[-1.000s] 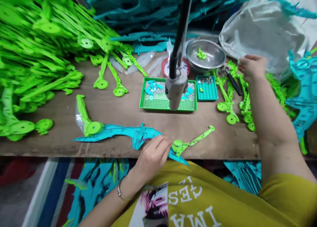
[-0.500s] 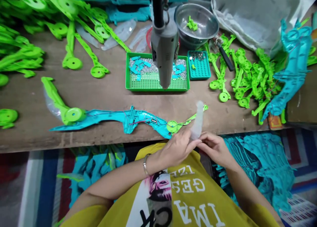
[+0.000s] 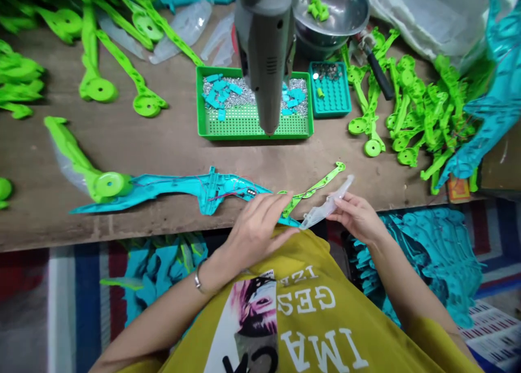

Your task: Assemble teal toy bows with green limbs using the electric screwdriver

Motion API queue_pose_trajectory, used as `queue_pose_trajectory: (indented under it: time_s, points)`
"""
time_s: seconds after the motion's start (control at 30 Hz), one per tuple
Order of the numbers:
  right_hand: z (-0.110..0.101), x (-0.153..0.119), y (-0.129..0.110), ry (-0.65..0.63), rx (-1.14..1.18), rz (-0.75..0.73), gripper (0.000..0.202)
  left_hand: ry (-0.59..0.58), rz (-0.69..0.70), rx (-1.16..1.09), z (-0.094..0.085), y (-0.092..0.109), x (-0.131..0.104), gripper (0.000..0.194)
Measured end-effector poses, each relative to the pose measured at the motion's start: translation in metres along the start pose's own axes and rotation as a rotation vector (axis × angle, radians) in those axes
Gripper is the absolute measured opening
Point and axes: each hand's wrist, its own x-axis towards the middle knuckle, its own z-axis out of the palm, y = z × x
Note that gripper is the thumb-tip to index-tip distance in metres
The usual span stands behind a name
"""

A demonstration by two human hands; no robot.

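A blue plastic toy bow body (image 3: 171,188) lies along the table's near edge, its inside with thin red wires facing up. A green bow arm (image 3: 321,187) sticks out up and right from its right end. My left hand (image 3: 260,221) lies over that joint with fingers stretched out and thumb apart, hiding the arm's round hub. Pinched in my right hand (image 3: 358,215) is a translucent plastic cover (image 3: 328,204), tilted, its lower tip close to my left thumb. At the body's left end sits another green arm (image 3: 77,156) with a translucent cover beneath.
A grey electric screwdriver (image 3: 266,63) hangs over a green tray (image 3: 254,137) of screws and blue pieces. Beside it are a small teal tray (image 3: 331,104) and a metal bowl (image 3: 345,9). Green arms (image 3: 407,112) pile up at right, others at left. Blue bodies (image 3: 427,259) stack below the table.
My right hand has moved right with the translucent cover, now tipped lower. My left hand has shifted left, off the cover and onto the joint. The camera view has shifted slightly.
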Motion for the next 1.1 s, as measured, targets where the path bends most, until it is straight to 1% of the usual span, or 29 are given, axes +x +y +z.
queue_pose_trajectory:
  time_s: [0.1,0.23,0.33,0.5,0.6,0.77,0.93,1.1]
  points:
    - [0.003,0.007,-0.002,-0.055,0.025,0.06,0.042,-0.06,0.079,0.098,0.001,-0.016,-0.006,0.071]
    - [0.006,0.013,-0.004,-0.08,0.024,0.032,0.038,-0.111,0.121,0.159,0.013,-0.026,-0.01,0.071]
    - [0.007,0.015,-0.006,-0.096,0.012,0.025,0.037,-0.103,0.129,0.17,0.019,-0.029,-0.012,0.067]
    - [0.01,0.018,-0.01,-0.112,-0.009,0.033,0.039,-0.062,0.149,0.17,0.023,-0.033,-0.014,0.064]
    - [0.012,0.018,-0.01,-0.101,-0.007,0.016,0.041,-0.053,0.155,0.174,0.024,-0.034,-0.015,0.062]
    - [0.012,0.021,-0.011,-0.061,-0.029,0.065,0.04,-0.037,0.173,0.181,0.025,-0.036,-0.015,0.056]
    - [0.013,0.023,-0.012,0.021,-0.062,0.124,0.028,-0.029,0.165,0.164,0.026,-0.036,-0.015,0.056]
    - [0.016,0.021,-0.016,0.078,-0.084,0.139,0.021,-0.024,0.167,0.143,0.027,-0.037,-0.016,0.059]
